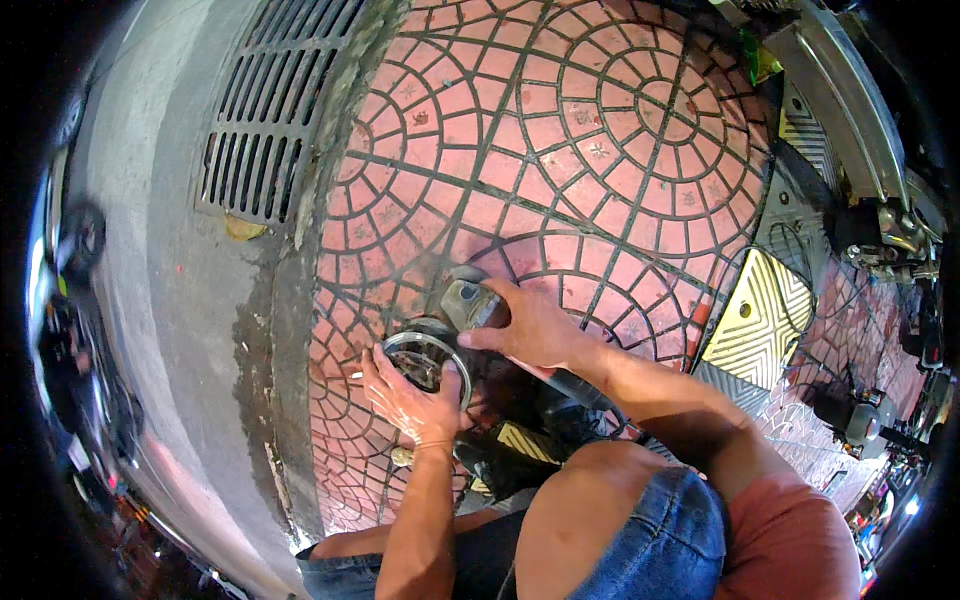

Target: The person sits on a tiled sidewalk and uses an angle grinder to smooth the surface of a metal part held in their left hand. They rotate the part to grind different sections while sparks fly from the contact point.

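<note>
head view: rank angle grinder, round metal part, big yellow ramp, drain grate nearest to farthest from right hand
1. Angle grinder, in the right hand
2. Round metal part, lower left
3. Big yellow ramp, right side
4. Drain grate, upper left

- Power tool (466, 301): grey metal head with a round dark spot; body mostly hidden.
- Round metal part (418, 364): shiny rim, darker inside, just beside the tool's head; contact unclear.
</note>
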`<action>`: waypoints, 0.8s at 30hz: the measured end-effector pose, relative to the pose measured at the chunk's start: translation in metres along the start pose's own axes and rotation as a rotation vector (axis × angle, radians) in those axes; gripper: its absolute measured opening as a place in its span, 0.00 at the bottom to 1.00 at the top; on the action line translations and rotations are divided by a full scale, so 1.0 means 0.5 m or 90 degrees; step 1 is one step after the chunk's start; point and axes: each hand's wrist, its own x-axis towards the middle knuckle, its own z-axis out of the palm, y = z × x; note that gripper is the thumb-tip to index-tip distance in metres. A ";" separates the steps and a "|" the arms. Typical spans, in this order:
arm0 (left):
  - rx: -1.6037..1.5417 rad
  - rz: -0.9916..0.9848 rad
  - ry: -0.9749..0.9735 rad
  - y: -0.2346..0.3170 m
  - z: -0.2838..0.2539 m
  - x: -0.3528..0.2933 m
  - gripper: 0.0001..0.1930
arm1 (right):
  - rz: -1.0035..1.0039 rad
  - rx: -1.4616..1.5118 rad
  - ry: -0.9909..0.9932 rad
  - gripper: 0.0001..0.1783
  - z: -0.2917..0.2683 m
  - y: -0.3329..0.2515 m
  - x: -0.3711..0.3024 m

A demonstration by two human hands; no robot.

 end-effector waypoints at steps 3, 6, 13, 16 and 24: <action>-0.015 -0.009 -0.012 0.006 -0.005 0.003 0.60 | 0.021 0.002 -0.021 0.54 0.000 -0.008 -0.005; 0.008 -0.016 -0.025 0.012 -0.012 0.006 0.60 | 0.047 -0.017 -0.032 0.54 0.001 -0.027 -0.007; 0.028 0.027 -0.047 0.016 -0.024 0.012 0.58 | -0.009 -0.042 -0.043 0.52 0.021 -0.028 0.050; 0.009 0.052 -0.044 0.013 -0.029 0.012 0.58 | -0.032 -0.074 -0.070 0.52 0.018 -0.055 0.082; -0.013 0.084 -0.028 -0.018 -0.020 0.005 0.60 | -0.110 -0.208 -0.217 0.43 0.045 -0.136 0.212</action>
